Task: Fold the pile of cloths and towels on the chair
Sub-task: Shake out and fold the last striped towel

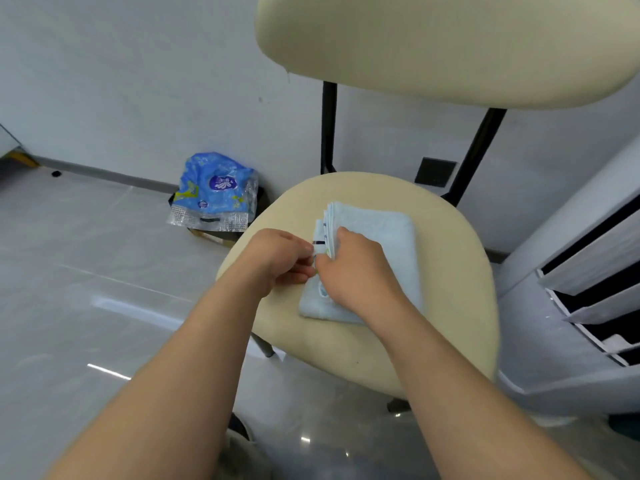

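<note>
Folded into a thick, soft rectangle on the cream chair seat [450, 306]: a pale blue terry towel [381, 233], nap fluffy, corners rounded, lying slightly askew toward the back of the seat. Held just above its left edge, a small cloth [320, 244], thin and white with a dark stripe and a little coloured print, doubled into several flat layers whose edges fan out at the top.

Left hand [277, 258] at the cloth's left side, fingers [304, 271] curled in and pinching its edge. Right hand [356, 271] over the towel, curled round the layered cloth, thumb [343, 233] laid on top; its fingertips hidden underneath. Both forearms bare, reaching in from the bottom of the view.

Seat oval, padded, smooth and matte, a few small dark specks near the front. Matching cream backrest [433, 46] above, wide and rounded, carried on two black metal struts [328, 126].

Beneath and around, a glossy pale grey tiled floor [86, 271] with streaks of reflected light. Behind, a plain white wall [138, 81] with a grey skirting strip and a dark square socket plate [435, 172]. On the floor against the wall, a crinkled blue printed plastic bag [214, 192] with a clear, silvery edge. At the right, a white unit [588, 271] with slanted slats and dark gaps between them.
</note>
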`<state>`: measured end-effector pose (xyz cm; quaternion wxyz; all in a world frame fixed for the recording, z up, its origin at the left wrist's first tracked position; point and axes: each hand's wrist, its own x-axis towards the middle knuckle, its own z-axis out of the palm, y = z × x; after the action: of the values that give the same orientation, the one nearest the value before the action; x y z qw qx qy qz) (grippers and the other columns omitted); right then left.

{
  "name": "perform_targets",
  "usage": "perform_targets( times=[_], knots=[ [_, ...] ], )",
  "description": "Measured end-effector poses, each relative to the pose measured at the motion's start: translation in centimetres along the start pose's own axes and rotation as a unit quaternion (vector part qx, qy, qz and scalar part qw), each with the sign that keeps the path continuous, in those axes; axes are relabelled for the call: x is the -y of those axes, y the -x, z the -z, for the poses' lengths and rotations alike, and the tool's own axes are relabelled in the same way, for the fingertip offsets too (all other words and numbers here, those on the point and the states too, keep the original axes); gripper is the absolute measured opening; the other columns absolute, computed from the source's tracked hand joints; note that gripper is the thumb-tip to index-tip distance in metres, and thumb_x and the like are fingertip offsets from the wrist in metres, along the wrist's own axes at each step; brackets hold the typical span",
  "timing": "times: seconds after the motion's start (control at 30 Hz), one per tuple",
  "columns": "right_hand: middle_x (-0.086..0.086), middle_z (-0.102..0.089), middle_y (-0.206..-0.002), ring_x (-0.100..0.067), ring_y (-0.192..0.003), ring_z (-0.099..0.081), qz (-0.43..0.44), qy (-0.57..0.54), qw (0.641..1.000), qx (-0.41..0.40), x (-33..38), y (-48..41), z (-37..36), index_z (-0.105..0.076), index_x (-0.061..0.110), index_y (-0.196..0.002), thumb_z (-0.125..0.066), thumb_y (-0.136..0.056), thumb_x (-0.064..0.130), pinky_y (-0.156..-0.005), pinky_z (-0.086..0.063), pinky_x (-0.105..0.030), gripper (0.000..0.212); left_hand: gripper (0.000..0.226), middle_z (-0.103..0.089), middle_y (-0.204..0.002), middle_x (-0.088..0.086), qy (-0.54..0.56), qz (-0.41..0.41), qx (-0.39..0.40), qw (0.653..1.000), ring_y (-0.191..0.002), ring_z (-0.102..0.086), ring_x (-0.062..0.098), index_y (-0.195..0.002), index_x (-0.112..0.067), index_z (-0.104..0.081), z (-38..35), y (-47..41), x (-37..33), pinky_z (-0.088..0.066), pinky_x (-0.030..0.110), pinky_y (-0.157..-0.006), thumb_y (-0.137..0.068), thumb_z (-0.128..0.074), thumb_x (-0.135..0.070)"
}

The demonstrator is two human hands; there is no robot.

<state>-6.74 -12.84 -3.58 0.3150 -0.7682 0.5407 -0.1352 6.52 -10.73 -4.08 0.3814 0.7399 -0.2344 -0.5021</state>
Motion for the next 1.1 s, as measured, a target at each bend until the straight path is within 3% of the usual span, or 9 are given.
perform_targets(
  times=[0.17, 0.3, 0.37, 0.43, 0.53, 0.67, 0.87, 0.93, 1.1],
  knots=[
    [0.000, -0.054, -0.078, -0.020, -0.073, -0.053, 0.016, 0.013, 1.000, 0.023, 0.0, 0.2, -1.0, -0.038, 0.021, -0.078, -0.051, -0.095, 0.031, -0.052, -0.031, -0.029, 0.024, 0.030, -0.065, -0.077, 0.012, 0.002, 0.013, 0.007, 1.000, -0.066, -0.060, 0.021, -0.084, -0.005, -0.066, -0.2, -0.2, -0.3, -0.058, 0.038, -0.082, -0.100, -0.056, -0.028],
    [0.003, -0.053, -0.072, -0.020, -0.074, -0.055, 0.013, -0.043, 0.995, 0.085, -0.3, 0.3, -1.5, -0.043, 0.022, -0.081, -0.056, -0.089, 0.026, -0.055, -0.036, -0.029, 0.015, 0.051, -0.072, -0.086, 0.015, -0.011, 0.001, -0.015, 1.000, -0.066, -0.066, 0.024, -0.096, 0.002, -0.071, -0.3, -0.9, -0.1, -0.059, 0.027, -0.057, -0.090, -0.066, -0.048],
    [0.003, -0.060, -0.072, -0.017, -0.072, -0.060, -0.009, -0.089, 0.989, 0.119, -0.1, 0.4, -0.4, -0.056, 0.023, -0.092, -0.059, -0.085, 0.022, -0.058, -0.044, -0.028, 0.008, 0.048, -0.074, -0.089, 0.020, -0.037, -0.018, -0.035, 0.999, -0.071, -0.068, 0.028, -0.097, 0.007, -0.071, -0.5, -1.2, 0.3, -0.061, 0.038, -0.070, -0.085, -0.075, -0.040],
    [-0.002, -0.068, -0.077, -0.012, -0.061, -0.064, -0.063, -0.187, 0.969, 0.148, -0.2, 0.2, 1.3, -0.061, 0.019, -0.125, -0.060, -0.086, 0.015, -0.056, -0.051, -0.028, 0.039, 0.035, -0.074, -0.088, 0.022, -0.067, -0.044, -0.048, 0.996, -0.071, -0.064, 0.027, -0.094, 0.007, -0.072, -0.7, -1.6, 0.7, -0.059, 0.044, -0.076, -0.083, -0.077, -0.026],
    [0.000, -0.073, -0.094, -0.009, -0.069, -0.069, -0.065, -0.157, 0.984, 0.057, -1.7, -0.4, 3.6, -0.058, 0.023, -0.134, -0.059, -0.089, 0.019, -0.057, -0.051, -0.024, 0.045, 0.017, -0.065, -0.075, 0.011, -0.164, -0.090, -0.083, 0.979, -0.066, -0.056, 0.024, -0.084, -0.006, -0.071, -1.1, -1.9, 0.8, -0.054, 0.038, -0.067, -0.085, -0.071, -0.023],
    [-0.001, -0.048, -0.145, -0.020, -0.130, -0.045, 0.019, 0.107, 0.990, -0.087, -4.7, -1.1, 3.3, -0.048, 0.023, -0.143, -0.047, -0.100, 0.038, -0.104, -0.041, -0.036, 0.045, 0.011, -0.067, -0.092, 0.011, -0.297, -0.136, -0.133, 0.936, -0.079, -0.062, 0.028, -0.095, -0.012, -0.060, -2.2, -1.3, 0.6, -0.050, 0.038, -0.068, -0.090, -0.060, -0.023],
    [-0.004, 0.008, -0.167, -0.020, -0.152, 0.014, 0.010, 0.227, 0.973, 0.028, -6.3, -0.8, -0.2, -0.003, 0.018, -0.159, -0.017, -0.103, 0.051, -0.123, 0.001, -0.045, 0.068, 0.040, -0.054, -0.122, 0.005, -0.491, -0.356, -0.247, 0.756, -0.102, -0.058, 0.030, -0.122, -0.016, -0.051, -5.6, 0.7, 0.2, -0.041, 0.040, -0.074, -0.084, -0.057, -0.025],
    [-0.005, 0.014, -0.166, -0.021, -0.151, 0.019, 0.019, 0.250, 0.968, 0.027, -6.7, -0.7, -0.6, 0.005, 0.016, -0.159, -0.026, -0.100, 0.049, -0.124, 0.002, -0.046, 0.074, 0.040, -0.057, -0.128, 0.002, -0.451, -0.400, -0.199, 0.773, -0.115, -0.054, 0.026, -0.125, -0.016, -0.056, -6.9, 0.6, -0.2, -0.042, 0.039, -0.090, -0.091, -0.039, -0.029],
    [-0.003, 0.015, -0.166, -0.018, -0.152, 0.018, 0.018, 0.229, 0.973, 0.006, -7.3, -0.4, -0.7, 0.003, 0.016, -0.159, -0.021, -0.103, 0.041, -0.124, 0.001, -0.045, 0.066, 0.043, -0.041, -0.150, 0.001, -0.439, -0.303, -0.083, 0.841, -0.143, -0.028, 0.023, -0.140, -0.014, -0.044, -7.5, -2.7, 2.0, -0.029, 0.048, -0.113, -0.102, -0.027, -0.025]
  ],
)
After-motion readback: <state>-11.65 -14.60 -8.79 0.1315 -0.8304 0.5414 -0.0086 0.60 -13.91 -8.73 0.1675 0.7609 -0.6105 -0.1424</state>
